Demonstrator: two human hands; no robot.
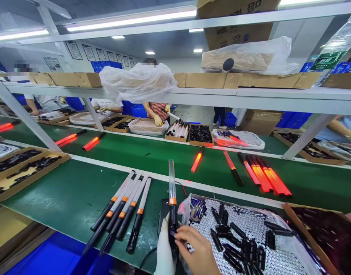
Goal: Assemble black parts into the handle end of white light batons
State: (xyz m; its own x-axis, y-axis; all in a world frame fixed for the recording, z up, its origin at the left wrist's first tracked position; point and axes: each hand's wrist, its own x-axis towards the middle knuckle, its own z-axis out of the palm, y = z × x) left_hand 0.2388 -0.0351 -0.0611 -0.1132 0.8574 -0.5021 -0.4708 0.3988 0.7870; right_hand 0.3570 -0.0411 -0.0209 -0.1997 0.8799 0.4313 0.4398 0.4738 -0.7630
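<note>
The gloved left hand (164, 248) grips the black handle of an upright wand (172, 198) at the bench's near edge, and the bare right hand (196, 250) pinches at the same handle beside it. This wand is unlit. Four more dark wands (120, 212) lie just left, seemingly waiting. To the right a tray (278, 263) holds batteries and black caps. Out on the green belt, lit red wands (264, 177) lie in a row, apparently finished.

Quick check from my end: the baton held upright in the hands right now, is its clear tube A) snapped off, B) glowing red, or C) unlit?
C: the held baton shows a clear, dark tube, unlike the lit batons glowing red on the belt.
</note>
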